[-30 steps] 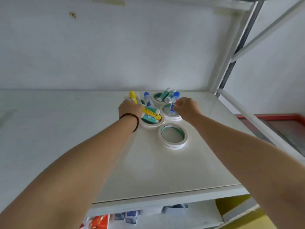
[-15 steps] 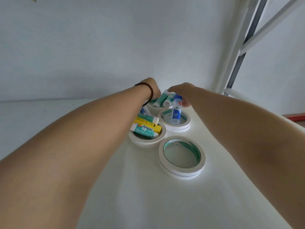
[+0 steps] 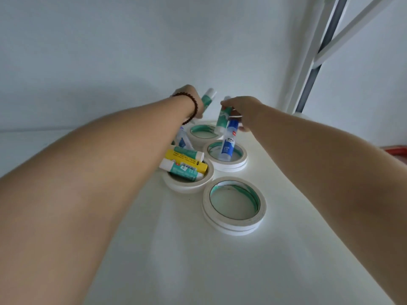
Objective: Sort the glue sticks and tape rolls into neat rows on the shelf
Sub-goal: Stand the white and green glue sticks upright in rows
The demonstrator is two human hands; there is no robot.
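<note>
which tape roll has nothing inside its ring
The nearest tape roll, at front right, only shows bare shelf through its hole. The roll left of it holds lying glue sticks.

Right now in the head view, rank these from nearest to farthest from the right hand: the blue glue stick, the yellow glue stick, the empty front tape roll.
1. Blue glue stick: held by the right hand.
2. Yellow glue stick: left, lying across a roll.
3. Empty front tape roll: nearest the camera.

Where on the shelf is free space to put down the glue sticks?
Bare shelf lies in front of the nearest tape roll, between the forearms, and along the back wall left of the left hand. Around the four rolls and the right hand it is crowded.
</note>
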